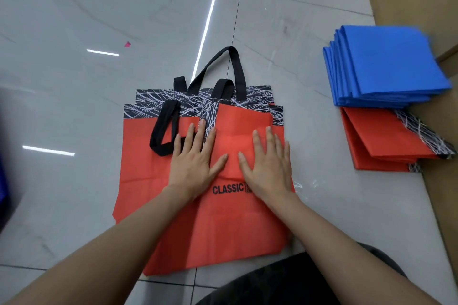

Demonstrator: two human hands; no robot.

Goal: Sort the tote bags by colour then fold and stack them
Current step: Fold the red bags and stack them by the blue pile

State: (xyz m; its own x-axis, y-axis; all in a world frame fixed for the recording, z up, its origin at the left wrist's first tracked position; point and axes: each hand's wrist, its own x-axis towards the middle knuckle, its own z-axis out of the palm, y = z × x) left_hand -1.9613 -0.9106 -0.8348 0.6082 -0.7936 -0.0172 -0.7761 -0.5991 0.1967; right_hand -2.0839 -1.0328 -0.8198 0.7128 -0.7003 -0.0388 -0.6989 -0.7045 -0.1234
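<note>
Left hand [195,160], right hand [267,163] flat atop folded red tote bag [239,124]

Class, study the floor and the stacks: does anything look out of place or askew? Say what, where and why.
A small pink scrap lies alone on the floor, beyond the bags to the left: stray litter. The folded red stack, nearer than the blue stack, has its layers fanned out, edges unaligned.

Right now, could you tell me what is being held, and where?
Nothing is gripped; left hand and right hand press flat on the red tote bag.
</note>
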